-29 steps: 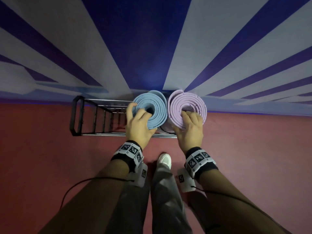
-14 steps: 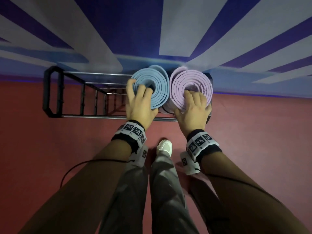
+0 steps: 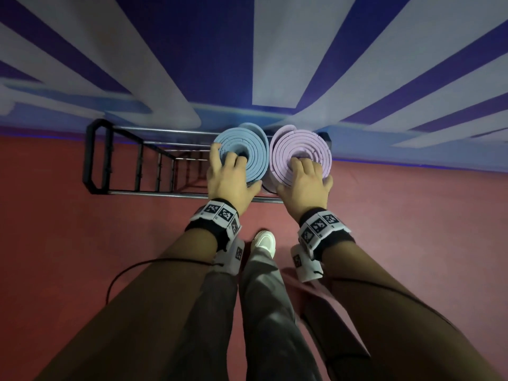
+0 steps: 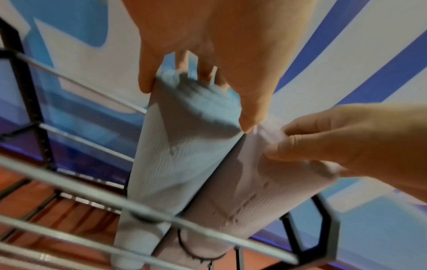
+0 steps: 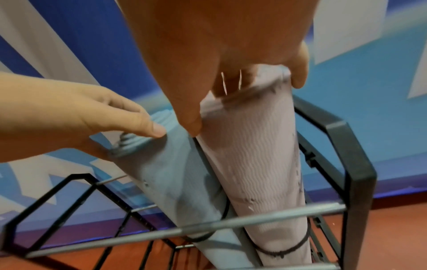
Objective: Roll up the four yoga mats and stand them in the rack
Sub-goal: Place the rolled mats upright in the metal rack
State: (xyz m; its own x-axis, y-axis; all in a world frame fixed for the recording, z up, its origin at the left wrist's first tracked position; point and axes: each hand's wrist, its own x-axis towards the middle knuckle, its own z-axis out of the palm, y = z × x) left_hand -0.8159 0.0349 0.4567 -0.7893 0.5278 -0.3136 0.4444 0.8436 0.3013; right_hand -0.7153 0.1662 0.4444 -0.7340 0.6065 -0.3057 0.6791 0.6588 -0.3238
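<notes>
Head view: 2 rolled mats stand on end, long axes vertical, spiral ends up, in the right end of the rack (image 3: 99,158). The left hand (image 3: 229,178) curls over the blue mat (image 3: 247,152); the right hand (image 3: 305,182) curls over the pink mat (image 3: 299,149).

Left wrist view: fingers (image 4: 148,80) clamp the blue roll's top rim.

Right wrist view: thumb and fingers pinch the pink roll's top; a black strap (image 5: 284,250) rings it.

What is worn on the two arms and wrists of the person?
Each wrist carries a black band topped with white tags printed with black square patterns. A small white box with the same kind of marking hangs under each wrist. A thin black cable runs back along each forearm. The hands are bare, without gloves.
</notes>
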